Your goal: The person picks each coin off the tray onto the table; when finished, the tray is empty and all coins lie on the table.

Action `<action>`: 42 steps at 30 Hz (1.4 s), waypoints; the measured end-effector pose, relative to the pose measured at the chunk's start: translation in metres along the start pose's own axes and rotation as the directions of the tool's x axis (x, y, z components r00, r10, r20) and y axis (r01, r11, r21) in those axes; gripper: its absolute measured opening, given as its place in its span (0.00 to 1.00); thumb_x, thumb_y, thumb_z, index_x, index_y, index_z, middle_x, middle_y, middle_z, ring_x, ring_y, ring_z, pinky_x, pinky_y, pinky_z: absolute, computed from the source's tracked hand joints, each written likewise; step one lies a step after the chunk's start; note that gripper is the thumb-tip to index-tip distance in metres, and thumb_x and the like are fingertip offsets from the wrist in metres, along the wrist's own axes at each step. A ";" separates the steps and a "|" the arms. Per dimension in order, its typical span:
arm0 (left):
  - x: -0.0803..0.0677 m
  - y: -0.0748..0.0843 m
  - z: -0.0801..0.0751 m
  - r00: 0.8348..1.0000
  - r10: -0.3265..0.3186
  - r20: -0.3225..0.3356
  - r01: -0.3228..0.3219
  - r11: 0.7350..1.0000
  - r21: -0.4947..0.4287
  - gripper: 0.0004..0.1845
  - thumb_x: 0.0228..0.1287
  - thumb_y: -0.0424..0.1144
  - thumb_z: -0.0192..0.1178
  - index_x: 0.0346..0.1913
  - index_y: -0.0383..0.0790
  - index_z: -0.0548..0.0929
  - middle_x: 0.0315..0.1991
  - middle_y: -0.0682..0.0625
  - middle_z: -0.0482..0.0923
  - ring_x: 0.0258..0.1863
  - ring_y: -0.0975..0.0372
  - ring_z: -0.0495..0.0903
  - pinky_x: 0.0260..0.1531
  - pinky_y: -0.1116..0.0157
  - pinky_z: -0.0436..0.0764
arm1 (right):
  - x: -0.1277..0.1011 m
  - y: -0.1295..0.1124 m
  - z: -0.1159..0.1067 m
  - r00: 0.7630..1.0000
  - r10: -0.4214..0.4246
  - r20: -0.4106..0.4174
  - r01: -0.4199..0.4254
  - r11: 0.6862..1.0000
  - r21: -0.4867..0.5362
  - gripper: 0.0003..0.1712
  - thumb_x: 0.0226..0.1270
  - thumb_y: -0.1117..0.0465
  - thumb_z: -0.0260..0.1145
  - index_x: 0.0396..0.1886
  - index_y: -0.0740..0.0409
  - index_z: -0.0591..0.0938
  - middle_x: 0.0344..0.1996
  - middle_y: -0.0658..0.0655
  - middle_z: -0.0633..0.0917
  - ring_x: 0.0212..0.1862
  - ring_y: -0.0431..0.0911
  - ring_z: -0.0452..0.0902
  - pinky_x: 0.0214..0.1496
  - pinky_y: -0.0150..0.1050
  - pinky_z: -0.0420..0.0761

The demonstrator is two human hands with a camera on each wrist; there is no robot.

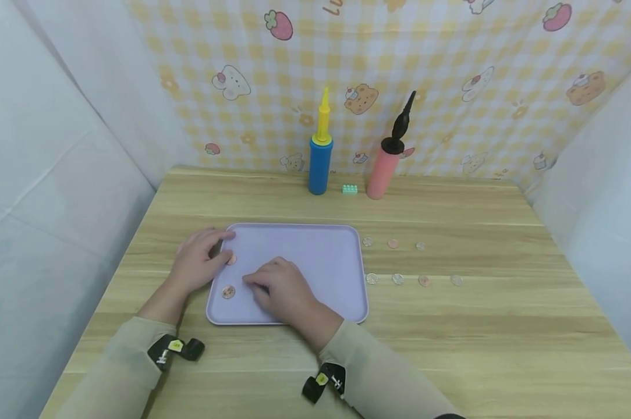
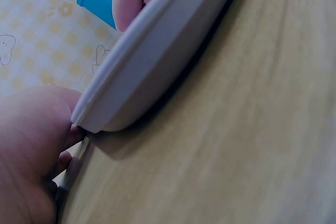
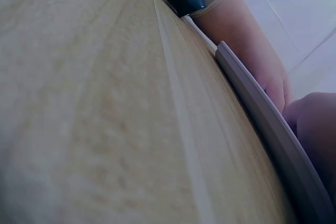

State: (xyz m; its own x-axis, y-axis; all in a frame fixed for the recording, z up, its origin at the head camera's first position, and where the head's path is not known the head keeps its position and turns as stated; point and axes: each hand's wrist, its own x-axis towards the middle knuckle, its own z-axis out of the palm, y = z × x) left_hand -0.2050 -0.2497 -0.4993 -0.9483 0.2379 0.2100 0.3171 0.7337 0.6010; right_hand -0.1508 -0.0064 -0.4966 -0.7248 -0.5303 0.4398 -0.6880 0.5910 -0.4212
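Two coppery coins lie toward eight and nine o'clock in the lavender tray, whose long axis runs nine to three on the counter. My left grip is loose, thumb and index spread over the nine-o'clock edge; my bent right grip points toward ten, whether grasping anything I cannot tell.
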 end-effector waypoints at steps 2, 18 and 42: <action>0.000 0.000 0.000 1.000 0.003 -0.005 -0.003 1.000 0.001 0.23 0.72 0.39 0.65 0.68 0.39 0.83 0.72 0.36 0.76 0.76 0.36 0.65 0.70 0.28 0.52 | 0.000 0.001 0.000 1.000 0.022 -0.009 -0.021 0.999 0.038 0.09 0.69 0.58 0.78 0.47 0.50 0.95 0.37 0.43 0.93 0.44 0.38 0.83 0.51 0.28 0.80; 0.001 0.001 -0.002 1.000 -0.004 0.010 0.004 1.000 0.011 0.23 0.73 0.39 0.64 0.68 0.39 0.82 0.73 0.35 0.75 0.76 0.35 0.63 0.71 0.28 0.51 | 0.000 0.002 -0.002 0.976 0.209 -0.065 -0.174 0.921 0.350 0.21 0.61 0.61 0.84 0.55 0.56 0.92 0.39 0.47 0.93 0.40 0.34 0.81 0.45 0.25 0.81; 0.000 0.002 -0.002 1.000 -0.007 0.026 0.007 1.000 0.007 0.24 0.74 0.40 0.65 0.69 0.40 0.82 0.72 0.36 0.75 0.76 0.36 0.64 0.71 0.28 0.52 | -0.007 0.002 -0.007 0.969 0.229 -0.091 -0.174 0.899 0.402 0.20 0.57 0.59 0.86 0.50 0.56 0.93 0.39 0.50 0.92 0.40 0.33 0.82 0.44 0.26 0.83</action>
State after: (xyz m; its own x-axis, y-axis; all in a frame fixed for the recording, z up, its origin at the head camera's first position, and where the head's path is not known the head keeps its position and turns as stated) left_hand -0.2047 -0.2492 -0.4968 -0.9505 0.2492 0.1854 0.3104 0.7397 0.5971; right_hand -0.1468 0.0030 -0.4956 -0.8565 -0.3236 0.4022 -0.5068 0.3789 -0.7744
